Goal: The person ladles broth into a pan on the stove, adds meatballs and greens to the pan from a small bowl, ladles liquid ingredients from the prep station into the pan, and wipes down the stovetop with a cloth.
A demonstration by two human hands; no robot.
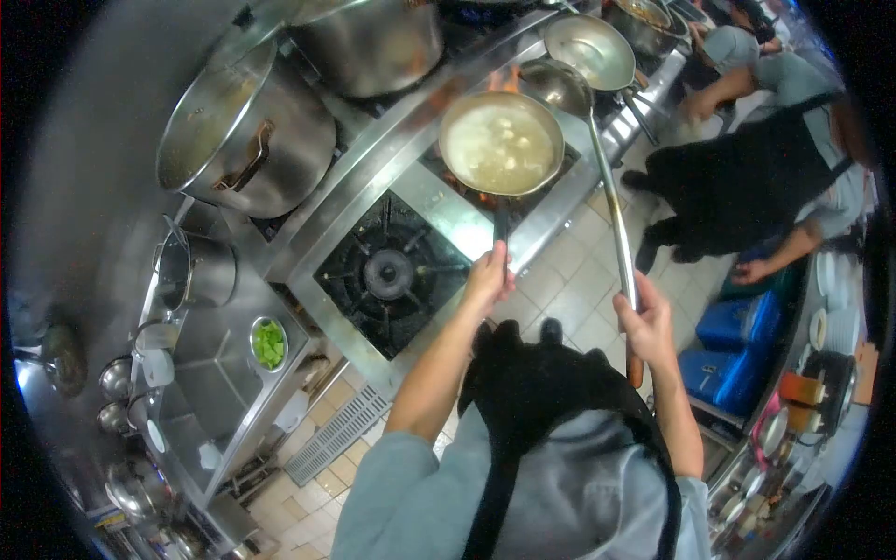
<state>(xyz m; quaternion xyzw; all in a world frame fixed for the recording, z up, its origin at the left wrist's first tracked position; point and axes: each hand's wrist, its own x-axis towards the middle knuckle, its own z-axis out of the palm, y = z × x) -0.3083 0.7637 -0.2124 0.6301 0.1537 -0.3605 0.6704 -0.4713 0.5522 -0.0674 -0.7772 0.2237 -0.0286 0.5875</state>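
My left hand [489, 280] is wrapped round the dark handle of a frying pan [551, 177], which sits over a lit burner. Pale, cloudy liquid [499, 149] with several light chunks lies in the pan, and flames [504, 78] show at its far edge. In my right hand [647, 322] is the long handle of a ladle [611, 187], its wooden end pointing down past my palm. The ladle's bowl [557, 87] is held just beyond the pan's upper right rim; what it contains, if anything, I cannot make out.
An unlit burner [387, 271] is left of the pan. Large stockpots [308, 140] stand behind, and another pan [590, 51] lies farther right. A bowl of green leaves [269, 343] rests on the left counter. A co-worker in a black apron [747, 177] stands at right, near blue bins [737, 327].
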